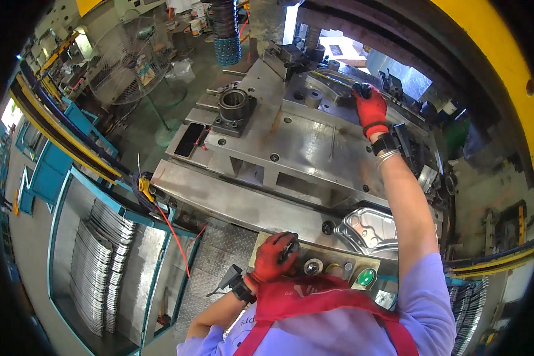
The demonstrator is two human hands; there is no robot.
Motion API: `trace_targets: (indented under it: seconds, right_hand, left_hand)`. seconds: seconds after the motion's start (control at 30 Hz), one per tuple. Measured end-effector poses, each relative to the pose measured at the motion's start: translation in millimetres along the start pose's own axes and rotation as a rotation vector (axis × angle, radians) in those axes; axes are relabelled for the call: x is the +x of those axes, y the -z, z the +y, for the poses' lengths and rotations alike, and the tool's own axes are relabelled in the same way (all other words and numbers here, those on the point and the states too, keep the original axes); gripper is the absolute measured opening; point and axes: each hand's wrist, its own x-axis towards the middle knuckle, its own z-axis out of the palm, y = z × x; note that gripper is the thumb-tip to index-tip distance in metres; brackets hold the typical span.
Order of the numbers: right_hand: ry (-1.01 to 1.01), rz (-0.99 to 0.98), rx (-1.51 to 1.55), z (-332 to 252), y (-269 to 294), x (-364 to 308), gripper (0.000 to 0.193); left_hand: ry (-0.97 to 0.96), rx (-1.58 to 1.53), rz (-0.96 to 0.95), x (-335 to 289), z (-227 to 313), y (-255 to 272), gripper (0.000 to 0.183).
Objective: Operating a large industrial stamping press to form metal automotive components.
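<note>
My right hand (371,111), in a red glove with dark fingertips, reaches far forward over the steel die (311,151). Its fingers are bent together at the raised block on the die's far side, and whatever they grip is too small to make out. My left hand (273,257), gloved the same way, rests with curled fingers on the left end of the control panel (323,254). What lies under those fingers is hidden. A green button (365,276) shows at the panel's right end. Shiny stamped metal plates (369,230) lie by the die's near edge, beside my right arm.
A blue-framed bin (151,279) at left holds rows of stacked metal parts (101,261). A phone (190,140) lies on the die's left side near a round guide bushing (234,105). The yellow press frame (510,65) curves along the right. A standing fan (130,59) is at far left.
</note>
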Motion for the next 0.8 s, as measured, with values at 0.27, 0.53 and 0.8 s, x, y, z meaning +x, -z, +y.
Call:
trace_targets:
  seconds: [0.27, 0.53, 0.8]
  right_hand:
    - [0.081, 0.068, -0.031, 7, 3, 1, 0.040]
    - [0.099, 0.053, -0.030, 0, 8, -7, 0.038]
    - [-0.211, 0.133, 0.522, -2, 111, -77, 0.037]
  left_hand:
    - [0.011, -0.053, 0.039, 4, 0, 0, 0.037]
    - [0.011, -0.050, 0.070, -2, -1, -11, 0.036]
    - [-0.002, -0.101, -0.115, 7, 19, -34, 0.034]
